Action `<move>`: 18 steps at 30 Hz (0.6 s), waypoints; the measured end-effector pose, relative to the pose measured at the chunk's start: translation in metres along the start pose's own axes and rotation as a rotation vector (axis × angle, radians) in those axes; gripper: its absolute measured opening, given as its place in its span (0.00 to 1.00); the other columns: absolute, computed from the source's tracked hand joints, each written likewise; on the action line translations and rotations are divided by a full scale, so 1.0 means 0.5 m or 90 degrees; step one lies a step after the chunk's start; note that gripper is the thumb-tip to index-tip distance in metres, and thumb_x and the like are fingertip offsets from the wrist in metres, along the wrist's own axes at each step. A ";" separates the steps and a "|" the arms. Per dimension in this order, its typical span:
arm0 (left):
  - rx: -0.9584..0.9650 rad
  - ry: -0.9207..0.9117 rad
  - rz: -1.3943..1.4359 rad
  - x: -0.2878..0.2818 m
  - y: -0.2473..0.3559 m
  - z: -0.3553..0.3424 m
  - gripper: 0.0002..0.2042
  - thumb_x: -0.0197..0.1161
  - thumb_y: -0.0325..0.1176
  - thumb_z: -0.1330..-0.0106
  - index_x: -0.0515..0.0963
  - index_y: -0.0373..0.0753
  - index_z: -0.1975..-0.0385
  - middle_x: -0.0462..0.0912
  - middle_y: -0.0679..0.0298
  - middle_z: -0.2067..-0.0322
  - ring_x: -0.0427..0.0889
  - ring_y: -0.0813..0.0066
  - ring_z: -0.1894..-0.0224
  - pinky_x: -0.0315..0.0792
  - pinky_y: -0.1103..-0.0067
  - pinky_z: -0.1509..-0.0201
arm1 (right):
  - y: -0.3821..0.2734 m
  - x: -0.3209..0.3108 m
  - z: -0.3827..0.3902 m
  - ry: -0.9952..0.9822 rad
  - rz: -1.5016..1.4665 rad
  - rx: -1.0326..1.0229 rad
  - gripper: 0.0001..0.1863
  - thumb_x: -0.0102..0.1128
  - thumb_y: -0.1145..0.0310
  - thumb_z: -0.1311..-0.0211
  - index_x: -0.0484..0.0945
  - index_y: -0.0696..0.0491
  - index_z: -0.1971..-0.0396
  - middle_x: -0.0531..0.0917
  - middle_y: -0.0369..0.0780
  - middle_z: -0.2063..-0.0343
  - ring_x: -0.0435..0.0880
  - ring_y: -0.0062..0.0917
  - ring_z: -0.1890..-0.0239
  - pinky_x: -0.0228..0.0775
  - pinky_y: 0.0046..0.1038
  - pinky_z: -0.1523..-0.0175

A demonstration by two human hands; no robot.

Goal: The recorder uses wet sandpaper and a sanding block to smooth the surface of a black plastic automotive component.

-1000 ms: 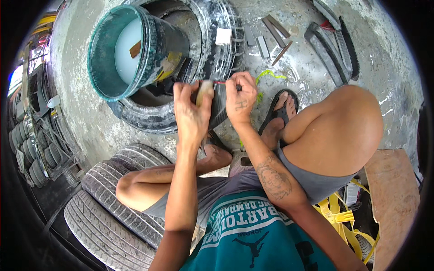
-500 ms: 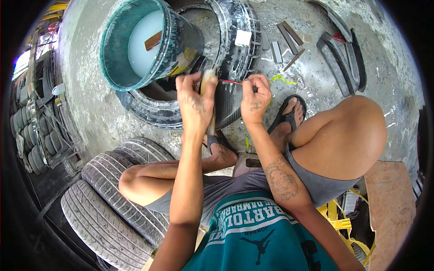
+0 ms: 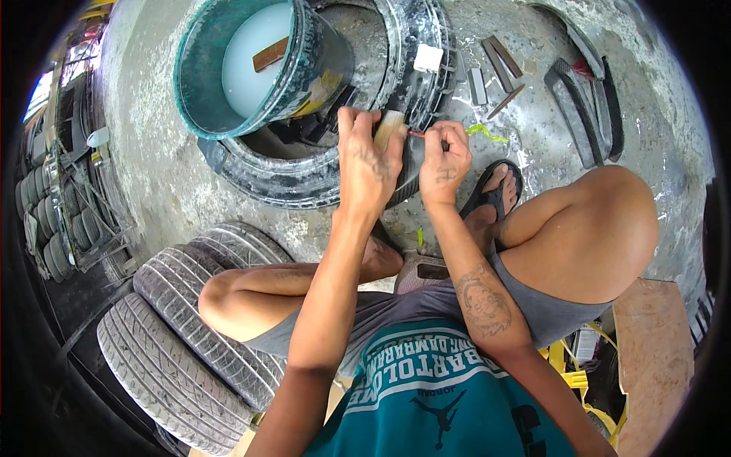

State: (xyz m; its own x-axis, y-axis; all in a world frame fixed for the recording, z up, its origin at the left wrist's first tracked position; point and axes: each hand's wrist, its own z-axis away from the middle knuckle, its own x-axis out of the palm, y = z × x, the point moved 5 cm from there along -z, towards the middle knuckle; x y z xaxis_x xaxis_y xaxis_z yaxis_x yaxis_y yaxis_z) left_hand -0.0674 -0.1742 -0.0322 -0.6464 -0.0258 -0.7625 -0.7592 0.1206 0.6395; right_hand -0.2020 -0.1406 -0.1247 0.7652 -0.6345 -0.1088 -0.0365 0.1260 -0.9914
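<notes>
My left hand (image 3: 369,164) is closed around a pale, tan-and-white block (image 3: 390,129), which sticks up between thumb and fingers. Close to its right, my right hand (image 3: 447,166) is closed in a pinch on a thin red piece (image 3: 416,133). Only a short length of it shows between the hands; whether it is a rod or a cord I cannot tell. A bit of something dark shows among the right fingers. Both hands are above the near right side of a black, white-smeared tyre (image 3: 266,183) lying flat on the floor.
A teal bucket (image 3: 183,84) of milky water, with a brown block (image 3: 271,55) in it, leans over the tyre. A white block (image 3: 428,59) sits on the tyre. Flat bars (image 3: 496,67) and curved black pieces (image 3: 571,110) lie right; stacked tyres (image 3: 167,358) stand left.
My left hand has moved right with the tan block, closer to my right hand, so less of the red piece shows. The whole view has shifted slightly.
</notes>
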 end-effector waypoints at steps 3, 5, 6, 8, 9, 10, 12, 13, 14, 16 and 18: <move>-0.031 -0.019 0.041 -0.013 -0.001 0.039 0.15 0.75 0.30 0.35 0.81 0.26 0.56 0.76 0.50 0.59 0.80 0.54 0.63 0.76 0.67 0.57 | 0.009 -0.011 0.012 0.011 0.018 -0.012 0.08 0.65 0.74 0.43 0.76 0.60 0.79 0.83 0.41 0.70 0.79 0.37 0.61 0.71 0.36 0.51; -0.006 -0.012 0.031 0.003 -0.007 0.017 0.16 0.75 0.31 0.35 0.81 0.26 0.56 0.76 0.49 0.59 0.81 0.53 0.62 0.76 0.67 0.56 | 0.012 -0.007 0.005 -0.004 0.017 0.006 0.07 0.64 0.75 0.43 0.77 0.60 0.78 0.83 0.41 0.69 0.79 0.37 0.61 0.71 0.36 0.51; 0.008 -0.005 0.016 0.005 -0.004 0.007 0.16 0.75 0.31 0.35 0.81 0.25 0.55 0.77 0.49 0.58 0.81 0.52 0.61 0.77 0.66 0.55 | 0.010 -0.006 0.008 -0.009 0.018 0.011 0.07 0.64 0.75 0.43 0.77 0.60 0.78 0.83 0.41 0.69 0.79 0.37 0.61 0.71 0.36 0.51; 0.014 -0.022 0.009 0.006 -0.012 -0.040 0.17 0.76 0.33 0.36 0.83 0.26 0.54 0.80 0.46 0.57 0.82 0.52 0.59 0.77 0.65 0.53 | -0.001 0.007 0.012 -0.006 -0.004 -0.003 0.07 0.64 0.75 0.43 0.78 0.60 0.77 0.83 0.41 0.69 0.79 0.36 0.61 0.71 0.35 0.51; -0.006 -0.019 0.017 0.007 -0.016 -0.048 0.18 0.77 0.33 0.36 0.83 0.26 0.53 0.81 0.47 0.58 0.83 0.53 0.59 0.77 0.66 0.53 | 0.002 0.006 0.009 -0.006 -0.001 0.002 0.07 0.63 0.75 0.43 0.77 0.60 0.77 0.83 0.41 0.69 0.79 0.36 0.61 0.71 0.35 0.51; -0.026 -0.016 0.025 0.003 -0.020 -0.054 0.19 0.77 0.34 0.36 0.84 0.27 0.52 0.81 0.48 0.58 0.83 0.55 0.59 0.77 0.66 0.52 | 0.005 0.004 0.009 -0.007 -0.001 0.000 0.07 0.63 0.75 0.43 0.77 0.60 0.77 0.83 0.41 0.69 0.79 0.36 0.61 0.71 0.35 0.51; -0.094 -0.005 0.048 -0.025 -0.016 -0.016 0.21 0.78 0.34 0.36 0.84 0.28 0.49 0.83 0.51 0.59 0.84 0.59 0.58 0.78 0.67 0.51 | 0.016 -0.010 0.003 0.000 0.020 -0.004 0.07 0.63 0.75 0.42 0.77 0.60 0.77 0.83 0.41 0.69 0.79 0.37 0.61 0.71 0.35 0.51; -0.087 0.019 0.054 -0.043 -0.012 0.014 0.20 0.77 0.33 0.35 0.84 0.29 0.47 0.84 0.51 0.58 0.85 0.60 0.57 0.78 0.68 0.50 | 0.015 -0.010 -0.001 0.003 0.020 -0.005 0.07 0.63 0.75 0.42 0.77 0.60 0.77 0.83 0.41 0.69 0.79 0.37 0.61 0.71 0.35 0.51; -0.094 0.000 -0.003 -0.054 -0.003 0.040 0.20 0.76 0.32 0.35 0.84 0.29 0.46 0.85 0.50 0.58 0.86 0.58 0.56 0.78 0.67 0.48 | 0.015 -0.010 0.000 0.006 0.023 -0.006 0.08 0.63 0.75 0.42 0.76 0.60 0.78 0.83 0.41 0.69 0.79 0.36 0.61 0.71 0.35 0.50; -0.066 -0.042 -0.033 -0.042 -0.004 0.090 0.20 0.75 0.30 0.34 0.83 0.28 0.45 0.83 0.48 0.56 0.85 0.53 0.56 0.78 0.64 0.48 | 0.010 -0.003 0.007 0.000 0.021 -0.005 0.08 0.63 0.75 0.42 0.75 0.60 0.78 0.83 0.41 0.69 0.79 0.36 0.61 0.71 0.35 0.50; 0.039 -0.012 -0.125 -0.036 0.018 0.102 0.18 0.72 0.28 0.31 0.82 0.26 0.46 0.80 0.45 0.50 0.83 0.50 0.56 0.79 0.66 0.49 | 0.007 0.001 0.007 0.002 0.006 -0.008 0.09 0.63 0.75 0.42 0.74 0.60 0.79 0.83 0.40 0.69 0.79 0.36 0.61 0.70 0.35 0.50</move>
State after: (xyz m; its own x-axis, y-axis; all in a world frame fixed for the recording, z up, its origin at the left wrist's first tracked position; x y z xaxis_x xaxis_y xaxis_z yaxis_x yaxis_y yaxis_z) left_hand -0.0585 -0.1222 -0.0177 -0.4844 -0.0364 -0.8741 -0.8641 0.1758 0.4716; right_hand -0.1993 -0.1377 -0.1279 0.7631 -0.6353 -0.1185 -0.0521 0.1223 -0.9911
